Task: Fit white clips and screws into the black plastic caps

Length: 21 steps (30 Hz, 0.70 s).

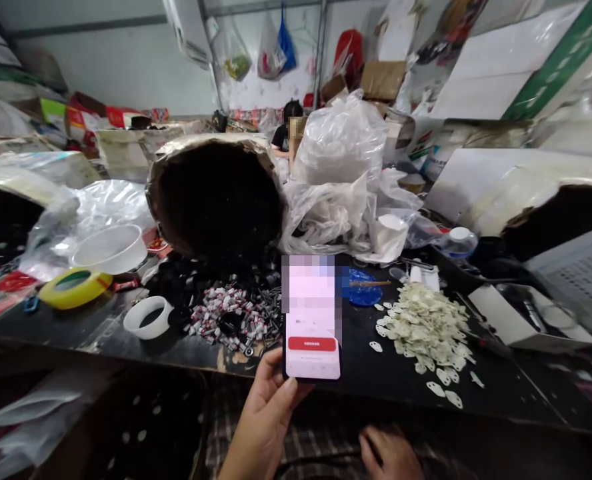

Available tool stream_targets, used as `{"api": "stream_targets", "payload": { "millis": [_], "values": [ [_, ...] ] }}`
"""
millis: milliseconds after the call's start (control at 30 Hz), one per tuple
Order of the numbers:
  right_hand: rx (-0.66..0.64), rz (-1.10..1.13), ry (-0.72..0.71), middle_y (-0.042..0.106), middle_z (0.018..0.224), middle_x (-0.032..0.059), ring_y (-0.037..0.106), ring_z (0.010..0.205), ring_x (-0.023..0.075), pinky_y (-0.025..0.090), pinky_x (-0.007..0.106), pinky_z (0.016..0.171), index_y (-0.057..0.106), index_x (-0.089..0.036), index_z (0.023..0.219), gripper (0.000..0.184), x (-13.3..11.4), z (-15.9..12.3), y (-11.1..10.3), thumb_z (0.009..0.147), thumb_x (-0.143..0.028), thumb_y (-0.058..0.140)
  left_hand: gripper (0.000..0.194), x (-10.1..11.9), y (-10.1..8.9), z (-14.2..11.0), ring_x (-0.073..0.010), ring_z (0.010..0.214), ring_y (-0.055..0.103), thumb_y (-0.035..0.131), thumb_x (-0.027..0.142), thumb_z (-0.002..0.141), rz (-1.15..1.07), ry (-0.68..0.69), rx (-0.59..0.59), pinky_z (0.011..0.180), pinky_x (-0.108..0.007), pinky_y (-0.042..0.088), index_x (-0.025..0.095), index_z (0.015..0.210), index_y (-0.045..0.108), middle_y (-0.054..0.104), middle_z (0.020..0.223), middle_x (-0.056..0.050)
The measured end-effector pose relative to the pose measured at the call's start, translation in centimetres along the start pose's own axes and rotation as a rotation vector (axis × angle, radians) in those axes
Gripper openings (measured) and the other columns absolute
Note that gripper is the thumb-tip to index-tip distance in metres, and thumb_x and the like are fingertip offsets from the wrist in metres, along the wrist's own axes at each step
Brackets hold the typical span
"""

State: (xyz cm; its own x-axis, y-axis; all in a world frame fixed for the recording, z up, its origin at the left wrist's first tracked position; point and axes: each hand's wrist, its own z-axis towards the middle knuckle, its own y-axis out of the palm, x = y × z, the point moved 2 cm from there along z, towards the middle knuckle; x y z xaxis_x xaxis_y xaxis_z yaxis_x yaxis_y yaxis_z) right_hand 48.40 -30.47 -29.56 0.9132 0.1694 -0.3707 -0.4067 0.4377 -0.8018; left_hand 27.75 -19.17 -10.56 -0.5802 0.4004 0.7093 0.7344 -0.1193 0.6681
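My left hand grips a smartphone by its lower left edge and holds it upright over the near edge of the black worktable. The lit screen shows a red button. Low in the picture, my right hand rests on my lap on plaid cloth with its fingers curled; nothing shows in it. Behind the phone lies a pile of small red, white and black parts. A heap of small cream-coloured flat pieces lies to the right of the phone.
A big tipped cardboard drum gapes at the table's middle. Clear plastic bags, a white bowl, yellow tape roll, white ring and blue lid surround it. Another person sits far behind.
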Motion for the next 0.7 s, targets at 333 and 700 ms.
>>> {"api": "stream_targets", "payload": {
  "millis": [333, 700],
  "values": [
    [-0.070, 0.013, 0.079, 0.069, 0.061, 0.0047, 0.067, 0.054, 0.0176, 0.046, 0.025, 0.054, 0.066, -0.019, 0.074, 0.046, -0.9, 0.5, -0.6, 0.096, -0.041, 0.032, 0.031, 0.2, -0.7, -0.6, -0.0181, 0.097, 0.064, 0.071, 0.024, 0.077, -0.022, 0.069, 0.020, 0.090, -0.033, 0.049, 0.024, 0.107, 0.061, 0.069, 0.107, -0.003],
    [-0.236, 0.915, 0.361, 0.068, 0.084, 0.0059, 0.063, 0.080, 0.0195, 0.051, 0.032, 0.078, 0.068, -0.023, 0.100, 0.031, -8.2, 12.6, -10.5, 0.091, -0.044, 0.046, 0.035, 0.2, -0.8, -1.5, -0.0178, 0.090, 0.066, 0.074, 0.025, 0.073, -0.062, 0.041, 0.061, 0.086, -0.034, 0.051, 0.024, 0.105, 0.060, 0.071, 0.100, -0.003]
  ]
}}
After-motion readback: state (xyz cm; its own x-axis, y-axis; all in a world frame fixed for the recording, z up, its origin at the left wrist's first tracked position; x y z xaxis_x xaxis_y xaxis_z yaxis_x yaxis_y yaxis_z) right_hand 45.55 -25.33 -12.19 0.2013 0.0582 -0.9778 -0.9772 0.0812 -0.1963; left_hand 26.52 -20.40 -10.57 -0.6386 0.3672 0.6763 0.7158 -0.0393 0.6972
